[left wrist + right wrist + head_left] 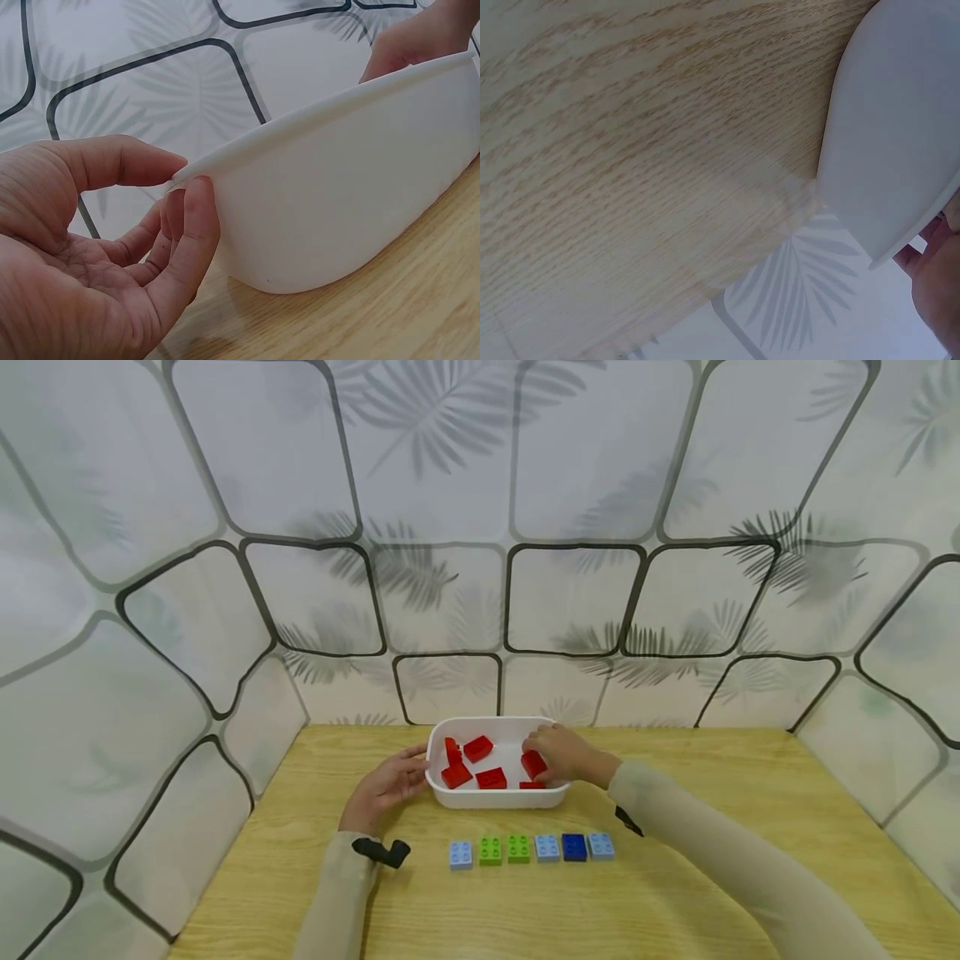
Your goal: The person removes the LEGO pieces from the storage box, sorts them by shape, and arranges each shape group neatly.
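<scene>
Red bricks (491,778): six in one tub (498,800). Your right hand (561,752) pinches one, your left hand (390,785) the rim (300,117); six other bricks (518,849) outside.

Bricks (491,778) are being held in a tub (495,799), its left end being gripped by the left hand (390,785). In its right end, one brick (533,766) is being grasped by the right hand (564,753). Before it, six blocks (518,849) are being borne in a row by the table (525,914).

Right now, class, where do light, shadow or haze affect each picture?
Head view: fairly even light, blocks small but distinct; left wrist view: dimmer, left hand sharp, soft shadow below the tub; right wrist view: hazy, the table washed pale lower down.
</scene>
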`<action>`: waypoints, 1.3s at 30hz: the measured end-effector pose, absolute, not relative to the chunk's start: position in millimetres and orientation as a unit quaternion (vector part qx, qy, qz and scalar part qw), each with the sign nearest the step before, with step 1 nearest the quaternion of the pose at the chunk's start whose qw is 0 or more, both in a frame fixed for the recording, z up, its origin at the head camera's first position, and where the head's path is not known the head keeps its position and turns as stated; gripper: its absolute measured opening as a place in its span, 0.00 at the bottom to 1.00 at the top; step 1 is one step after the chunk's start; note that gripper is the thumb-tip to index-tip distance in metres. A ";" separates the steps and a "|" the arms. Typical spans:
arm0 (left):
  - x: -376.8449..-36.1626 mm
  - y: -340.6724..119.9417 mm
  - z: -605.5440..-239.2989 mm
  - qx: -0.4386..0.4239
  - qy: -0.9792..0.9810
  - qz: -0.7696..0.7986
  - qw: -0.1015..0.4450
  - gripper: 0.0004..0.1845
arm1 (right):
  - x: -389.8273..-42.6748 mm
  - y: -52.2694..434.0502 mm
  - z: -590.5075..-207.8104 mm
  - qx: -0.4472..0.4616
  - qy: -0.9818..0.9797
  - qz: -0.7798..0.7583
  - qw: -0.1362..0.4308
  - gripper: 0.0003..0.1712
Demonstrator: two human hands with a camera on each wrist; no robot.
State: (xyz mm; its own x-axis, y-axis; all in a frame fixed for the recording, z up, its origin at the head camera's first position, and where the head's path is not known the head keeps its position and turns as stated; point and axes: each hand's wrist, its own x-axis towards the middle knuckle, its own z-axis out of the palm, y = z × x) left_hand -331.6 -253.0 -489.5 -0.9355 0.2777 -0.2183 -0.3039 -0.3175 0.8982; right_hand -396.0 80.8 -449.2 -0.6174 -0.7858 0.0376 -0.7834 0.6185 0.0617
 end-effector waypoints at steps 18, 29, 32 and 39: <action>-329.8 -252.7 -490.0 -0.019 0.563 0.806 0.181 0.29 | -389.5 88.2 -447.4 0.445 -0.885 0.012 0.135 0.27; -326.4 -254.2 -486.8 -0.016 0.547 0.815 0.190 0.33 | -376.6 91.1 -432.8 0.439 -0.872 0.089 0.196 0.25; -326.5 -255.0 -486.1 -0.013 0.542 0.818 0.191 0.32 | -371.7 92.5 -429.3 0.445 -0.861 0.113 0.219 0.26; -328.9 -254.0 -487.8 -0.014 0.547 0.815 0.188 0.31 | -360.2 95.8 -428.6 0.465 -0.826 0.169 0.268 0.27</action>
State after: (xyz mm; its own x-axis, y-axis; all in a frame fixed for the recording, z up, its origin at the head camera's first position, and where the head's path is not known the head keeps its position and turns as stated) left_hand -328.9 -254.0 -487.8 -0.9290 0.2911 -0.2285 -0.3217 -0.3301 0.8874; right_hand -360.2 95.8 -428.6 -0.4231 -0.6784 0.6007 -0.8598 0.5098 -0.0297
